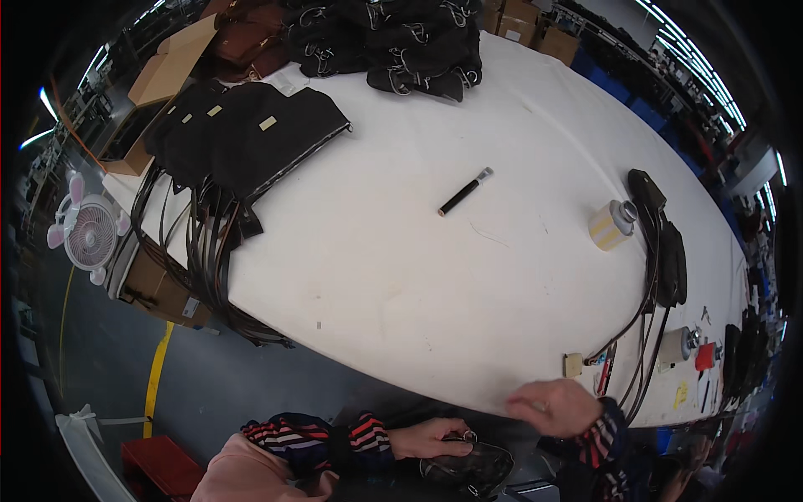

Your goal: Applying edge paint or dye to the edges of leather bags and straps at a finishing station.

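Observation:
In my left hand (431, 438), at the lower middle below the table's front edge, is a small black bag (473, 470) with a metal ring by the fingertips. The fingers close over the bag's upper edge; its lower part runs into shadow. To the right, my right hand (559, 408) is raised at the table's front edge, apart from the bag. Its fingers are bent together, and anything between them is too small or hidden to make out. A yellowish block (572, 364) lies on the table just beyond this hand, beside a red pen (605, 376).
The white table (376, 259) bears a brush (466, 192), a metal-topped can (613, 224) and strapped dark pieces (672, 263) at the right. Black bags with long straps (259, 138) overhang the left edge. Black ringed bags (410, 46) are piled at the back. A fan (89, 233) stands left.

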Available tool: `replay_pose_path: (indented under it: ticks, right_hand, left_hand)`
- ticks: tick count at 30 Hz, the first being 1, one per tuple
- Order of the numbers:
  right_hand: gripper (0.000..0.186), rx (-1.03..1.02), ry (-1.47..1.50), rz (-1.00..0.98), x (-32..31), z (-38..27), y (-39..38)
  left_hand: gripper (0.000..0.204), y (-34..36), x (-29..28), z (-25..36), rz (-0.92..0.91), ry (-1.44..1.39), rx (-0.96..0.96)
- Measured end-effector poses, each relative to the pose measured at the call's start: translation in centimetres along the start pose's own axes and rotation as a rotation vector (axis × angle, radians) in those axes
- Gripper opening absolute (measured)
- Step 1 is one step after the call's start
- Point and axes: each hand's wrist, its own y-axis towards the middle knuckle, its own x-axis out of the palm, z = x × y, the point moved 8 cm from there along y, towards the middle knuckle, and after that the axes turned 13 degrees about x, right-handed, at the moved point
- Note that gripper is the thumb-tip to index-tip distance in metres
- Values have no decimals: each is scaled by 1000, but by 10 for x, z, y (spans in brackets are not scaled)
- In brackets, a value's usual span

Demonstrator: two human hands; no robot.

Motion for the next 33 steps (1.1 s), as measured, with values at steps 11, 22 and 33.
replay_pose_path:
  ticks: [11,22,33]
  right_hand:
    - [19,4,-675,711,-88,-6,254]
    - [22,269,-137,911,-218,68,110]
    - [21,656,379,1368,-281,260,-181]
  left_hand:
    - [26,1,-34,-19,-17,5,-19]
    - [23,2,-40,-25,-29,34,31]
    - [19,12,-44,-23,37,140,-114]
